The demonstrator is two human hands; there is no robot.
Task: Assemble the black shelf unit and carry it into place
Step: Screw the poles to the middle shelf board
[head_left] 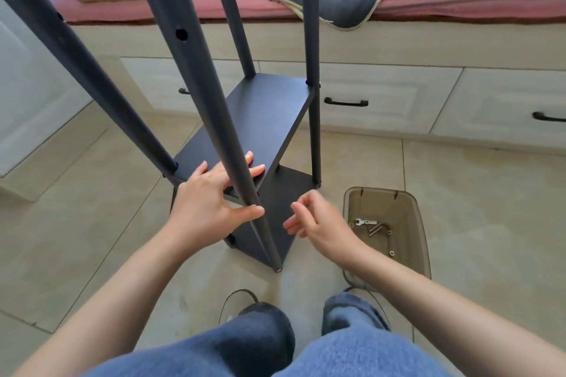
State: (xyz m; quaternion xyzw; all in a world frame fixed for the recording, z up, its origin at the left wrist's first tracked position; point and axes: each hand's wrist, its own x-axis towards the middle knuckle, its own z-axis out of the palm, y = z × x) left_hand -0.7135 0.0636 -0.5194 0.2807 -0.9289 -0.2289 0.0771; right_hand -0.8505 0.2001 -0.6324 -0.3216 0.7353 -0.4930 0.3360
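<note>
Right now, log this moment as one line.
left hand grips shelf post | right hand free, open | wrench in bin

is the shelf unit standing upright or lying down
Upright: the shelf unit stands on the tiled floor, its four poles rising, with the left hand around its near pole.
</note>
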